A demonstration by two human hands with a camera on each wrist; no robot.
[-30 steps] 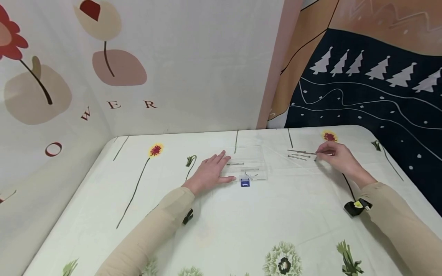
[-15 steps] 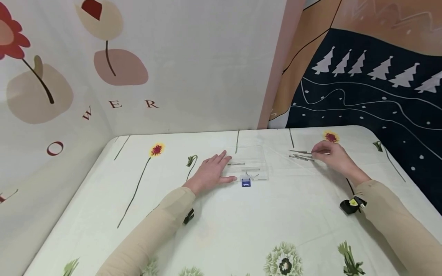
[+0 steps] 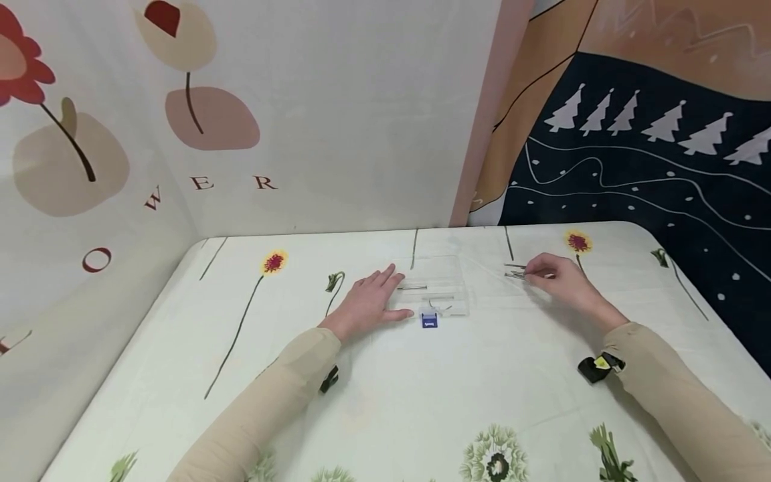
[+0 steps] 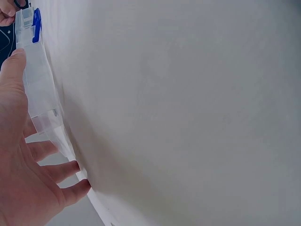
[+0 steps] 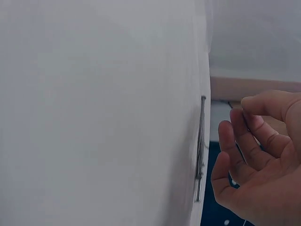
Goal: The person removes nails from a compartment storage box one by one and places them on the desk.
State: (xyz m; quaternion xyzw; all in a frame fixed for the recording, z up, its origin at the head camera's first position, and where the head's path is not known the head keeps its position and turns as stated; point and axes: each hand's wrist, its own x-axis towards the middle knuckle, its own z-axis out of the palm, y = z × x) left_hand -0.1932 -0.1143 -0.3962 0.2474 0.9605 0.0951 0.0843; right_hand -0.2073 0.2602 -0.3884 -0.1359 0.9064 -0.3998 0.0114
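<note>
A clear plastic compartment box (image 3: 462, 284) with a blue latch (image 3: 430, 321) lies on the table; the left wrist view shows the box (image 4: 40, 77) side-on. One long nail (image 3: 412, 288) and small thin pieces (image 3: 441, 307) lie in it. My left hand (image 3: 366, 300) rests across its left side, fingers spread, thumb (image 4: 14, 66) at its near edge. To its right, my right hand (image 3: 560, 280) pinches a thin nail between thumb and fingertips, mostly hidden by the fingers. Several long nails (image 5: 201, 146) lie on the table right beside that hand, partly covered by it in the head view.
A white cloth with printed flowers covers the table (image 3: 373, 415). Behind it hangs a pale curtain (image 3: 349, 134), and a dark one (image 3: 638, 174) with white trees at the right. A black wrist camera (image 3: 595, 368) sits under the right sleeve.
My right hand has moved left over the loose nails, towards the box, and now covers more of them. The left hand and the box have stayed in place.
</note>
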